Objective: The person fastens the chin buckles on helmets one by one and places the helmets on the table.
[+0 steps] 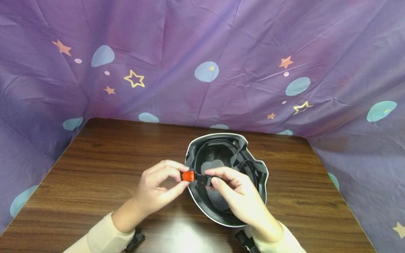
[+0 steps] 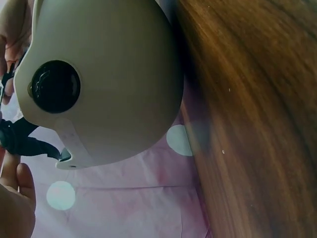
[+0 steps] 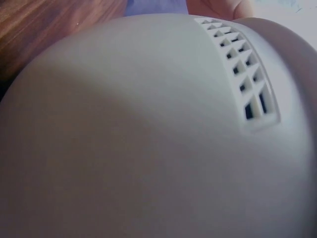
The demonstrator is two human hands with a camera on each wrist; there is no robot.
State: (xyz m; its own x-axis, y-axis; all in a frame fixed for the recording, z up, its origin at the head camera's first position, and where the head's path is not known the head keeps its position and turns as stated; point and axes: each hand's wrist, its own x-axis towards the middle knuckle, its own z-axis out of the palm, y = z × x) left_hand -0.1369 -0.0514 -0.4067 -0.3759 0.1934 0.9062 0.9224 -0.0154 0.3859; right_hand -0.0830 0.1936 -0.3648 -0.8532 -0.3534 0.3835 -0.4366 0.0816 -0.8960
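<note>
An upturned helmet (image 1: 202, 198) rests on the wooden table, its black lining facing up. Above the opening, my left hand (image 1: 156, 186) pinches the orange piece of a strap buckle (image 1: 188, 176) between thumb and fingers. Thumb and forefinger of my right hand (image 1: 242, 198) pinch the black buckle piece (image 1: 204, 180) just beside it. The two pieces meet or nearly meet; whether they are locked cannot be told. Pale outer shell (image 2: 119, 89) with a dark round disc fills much of the left wrist view, where a black strap (image 2: 34, 144) runs from the helmet's edge.
The brown wooden table (image 1: 104, 168) reaches back to a purple cloth (image 1: 171, 45) printed with stars and ovals. In the right wrist view, the shell's triangular vent grille (image 3: 242, 69) shows close up. Dark straps (image 1: 134, 241) sit at both wrists.
</note>
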